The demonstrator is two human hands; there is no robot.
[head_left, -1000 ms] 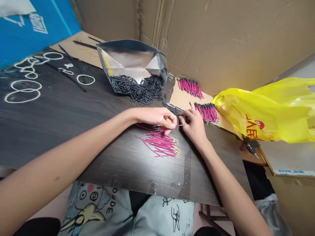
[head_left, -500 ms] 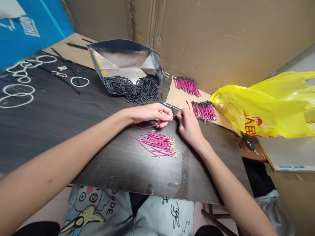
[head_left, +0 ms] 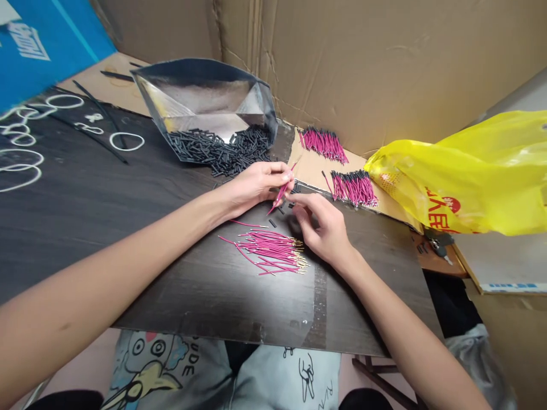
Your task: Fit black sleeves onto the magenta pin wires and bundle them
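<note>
The left hand [head_left: 256, 183] pinches a few thin pink wires [head_left: 282, 188] between thumb and fingertips, closed on them so that they stick up tilted toward the cardboard wall, their lower ends pointing down at the board. The right hand [head_left: 321, 228] lies just beside it, palm down and fingers loosely spread over the dark wood-grain board [head_left: 128, 228]; it grips nothing that can be seen, and its fingertips sit next to some short black tube pieces [head_left: 290, 205] scattered on the board. Just beneath both hands, toward the person, lies a loose pile of pink wires with gold-coloured tips [head_left: 273, 253], the tips pointing right. Behind the left hand a silvery foil bag [head_left: 205, 97] lies open on its side, spilling a heap of short black sleeve pieces [head_left: 222, 151] that reaches almost to the knuckles. To the right of the bag, on a strip of brown cardboard, lie two bundles of pink wires with black ends [head_left: 352, 188], one farther back near the wall, one nearer the right hand. A crumpled yellow plastic bag [head_left: 465, 176] closes off the right side, and the brown cardboard wall [head_left: 384, 62] stands close behind. The board is bare to the left of the forearms and between the wire pile and its near edge, which runs above the person's lap.
</note>
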